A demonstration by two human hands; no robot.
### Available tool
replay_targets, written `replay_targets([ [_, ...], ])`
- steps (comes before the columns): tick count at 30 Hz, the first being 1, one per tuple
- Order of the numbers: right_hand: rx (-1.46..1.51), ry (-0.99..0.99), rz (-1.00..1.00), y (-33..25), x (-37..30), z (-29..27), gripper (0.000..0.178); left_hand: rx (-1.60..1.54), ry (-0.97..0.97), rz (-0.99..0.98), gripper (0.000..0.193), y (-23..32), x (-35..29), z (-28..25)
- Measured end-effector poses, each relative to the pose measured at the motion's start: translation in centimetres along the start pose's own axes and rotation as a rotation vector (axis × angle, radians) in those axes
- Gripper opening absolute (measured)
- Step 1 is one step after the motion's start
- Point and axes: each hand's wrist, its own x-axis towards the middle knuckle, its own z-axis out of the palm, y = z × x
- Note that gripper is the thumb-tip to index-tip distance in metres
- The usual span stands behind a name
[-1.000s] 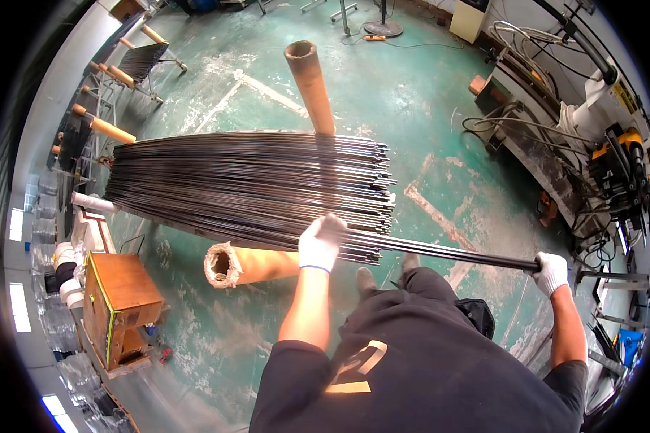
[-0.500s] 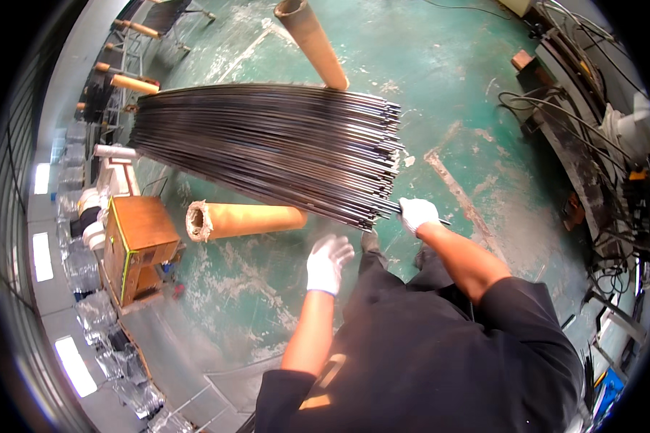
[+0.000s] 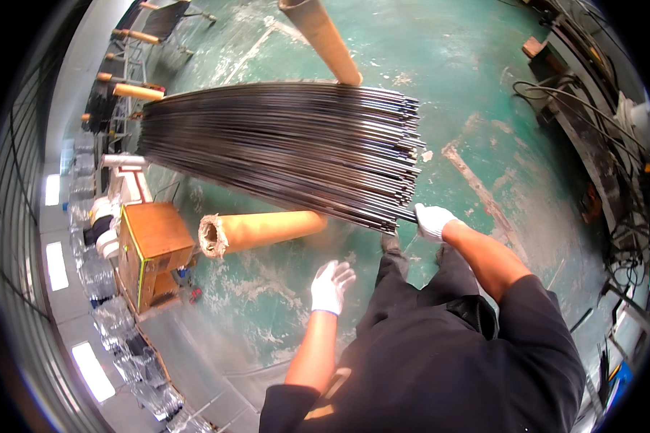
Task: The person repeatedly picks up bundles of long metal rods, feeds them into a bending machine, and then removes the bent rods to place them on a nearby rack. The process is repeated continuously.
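A wide bundle of long dark metal rods [image 3: 282, 144] lies across the view, its uneven ends pointing right. At the near corner of those ends, my right hand [image 3: 433, 222], in a white glove, is closed around the end of a dark rod. Most of that rod runs among the others, and the fingers hide its tip. My left hand [image 3: 332, 286], also white-gloved, hangs free above the floor with its fingers spread. It holds nothing and is apart from the bundle.
Thick cardboard tubes, one near [image 3: 267, 231] and one far [image 3: 325, 43], lie at the bundle's sides. A brown wooden cabinet [image 3: 155, 238] stands at left, beside wrapped packages [image 3: 112, 317]. Machinery with cables [image 3: 578, 130] lines the right. The green floor [image 3: 462, 94] is worn.
The whole view has shifted slightly. My left hand has drawn back toward my body, away from the near tube. The rod end that stuck out behind my right hand no longer shows.
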Motion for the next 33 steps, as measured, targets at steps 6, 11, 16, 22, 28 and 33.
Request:
replay_targets([
  [6,-0.191,0.039,0.169,6.0,-20.5,-5.5,0.026,-0.279,-0.185,-0.197,0.045,3.0,8.1,8.1],
  [11,-0.252,0.194,0.351,13.1,-37.6,-4.5,0.029,-0.485,-0.423,-0.179,0.049,3.3,12.8,13.0],
  [16,-0.447,0.235,0.364,12.2,-40.0,-7.2,0.027,-0.46,-0.29,-0.092,0.031,1.0,8.3,17.9],
  [22,-0.159,0.459,0.058,4.5,-26.4,-6.5,0.02,-0.447,-0.425,-0.217,0.032,-7.6,1.3,24.5],
  [28,-0.259,0.466,0.182,16.5,-34.2,-9.1,0.013,-0.461,-0.302,-0.176,0.036,-8.6,-4.8,30.7],
  [33,-0.303,0.655,0.435,30.7,-48.6,-10.1,0.009,-0.391,-0.286,-0.152,0.033,-10.3,-5.7,33.6],
])
